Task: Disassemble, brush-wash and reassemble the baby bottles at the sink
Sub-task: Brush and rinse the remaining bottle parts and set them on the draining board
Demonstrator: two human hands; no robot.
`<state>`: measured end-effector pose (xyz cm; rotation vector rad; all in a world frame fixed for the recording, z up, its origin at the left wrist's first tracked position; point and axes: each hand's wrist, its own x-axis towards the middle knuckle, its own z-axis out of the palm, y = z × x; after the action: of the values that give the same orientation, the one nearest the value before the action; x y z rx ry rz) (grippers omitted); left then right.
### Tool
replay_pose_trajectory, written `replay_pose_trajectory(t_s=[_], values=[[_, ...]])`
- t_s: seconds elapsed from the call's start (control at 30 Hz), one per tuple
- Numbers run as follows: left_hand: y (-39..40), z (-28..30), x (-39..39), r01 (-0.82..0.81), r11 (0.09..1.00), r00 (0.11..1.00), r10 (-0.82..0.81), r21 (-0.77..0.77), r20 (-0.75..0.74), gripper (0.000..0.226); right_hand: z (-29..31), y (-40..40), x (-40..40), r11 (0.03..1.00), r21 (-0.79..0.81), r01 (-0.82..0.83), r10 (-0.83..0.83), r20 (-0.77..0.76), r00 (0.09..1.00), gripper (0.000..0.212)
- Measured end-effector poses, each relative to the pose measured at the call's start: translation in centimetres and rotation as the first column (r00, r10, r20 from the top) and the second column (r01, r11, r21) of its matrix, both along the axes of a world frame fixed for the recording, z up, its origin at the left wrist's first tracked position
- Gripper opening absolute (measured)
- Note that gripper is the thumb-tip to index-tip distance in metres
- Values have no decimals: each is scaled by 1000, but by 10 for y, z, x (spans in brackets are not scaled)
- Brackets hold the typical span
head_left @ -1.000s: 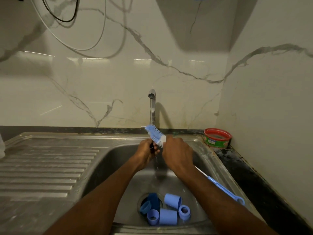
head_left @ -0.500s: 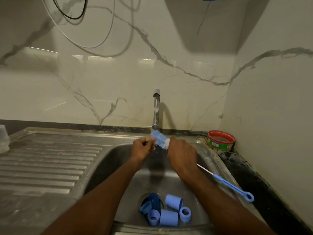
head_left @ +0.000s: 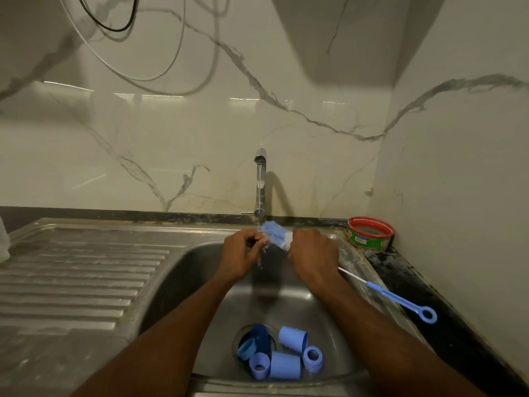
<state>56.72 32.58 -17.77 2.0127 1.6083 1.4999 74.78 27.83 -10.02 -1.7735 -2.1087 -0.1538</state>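
Both hands are over the sink basin (head_left: 183,270) under the running tap (head_left: 260,181). My right hand (head_left: 313,256) grips a bottle brush just behind its blue bristle head (head_left: 274,234). The brush's wire and blue ring handle (head_left: 400,302) stick out to the right over the sink rim. My left hand (head_left: 240,256) has its fingers curled round a small dark piece (head_left: 252,242) right by the bristles; what it is I cannot tell. Several blue bottle parts (head_left: 284,365), caps and rings, lie around the drain (head_left: 257,339).
A ribbed steel draining board (head_left: 74,279) stretches to the left. A red-rimmed round tub (head_left: 370,233) stands on the dark counter in the right corner, near the side wall. Cables hang on the marble wall above. A pale object sits at the far left edge (head_left: 3,242).
The brush head has dropped from pointing up to lying nearly level against my left fingers, and its handle end has swung up and out to the right. Both hands stay under the tap.
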Motion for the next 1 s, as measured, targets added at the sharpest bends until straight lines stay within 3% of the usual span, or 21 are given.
replay_pose_trajectory(t_s=[0.13, 0.23, 0.33, 0.43, 0.6, 0.7, 0.87, 1.0], values=[[6, -3, -1, -211, 977, 975, 213, -38, 55, 15, 3, -5, 3, 998, 56, 12, -9, -52, 999, 22], [3, -2, -2, -111, 992, 994, 110, 52, 23, 14, -1, -12, -4, 998, 55, -36, 34, 30, 999, 24], [-2, 6, -9, -58, 981, 997, 67, 183, -40, 10, 0, -6, -4, 997, 71, -43, 43, 9, 999, 32], [-3, 7, -14, 3, 983, 990, 24, 184, -141, 11, 3, -1, -1, 998, 62, -28, 29, -13, 1000, 36], [3, 3, -16, -97, 973, 980, 130, 211, -148, 10, 2, -6, 4, 994, 107, -34, 37, -21, 999, 32], [1, 5, -18, -15, 970, 960, 82, 242, -269, 14, -1, -6, 1, 995, 92, -46, 49, -26, 998, 30], [-4, 8, -17, 26, 966, 938, 65, 258, -340, 14, 3, 3, 5, 999, 54, 5, -2, -38, 999, 35], [-1, 5, -16, -21, 967, 945, 103, 256, -312, 14, 0, 0, 5, 998, 66, -23, 28, -72, 997, 34]])
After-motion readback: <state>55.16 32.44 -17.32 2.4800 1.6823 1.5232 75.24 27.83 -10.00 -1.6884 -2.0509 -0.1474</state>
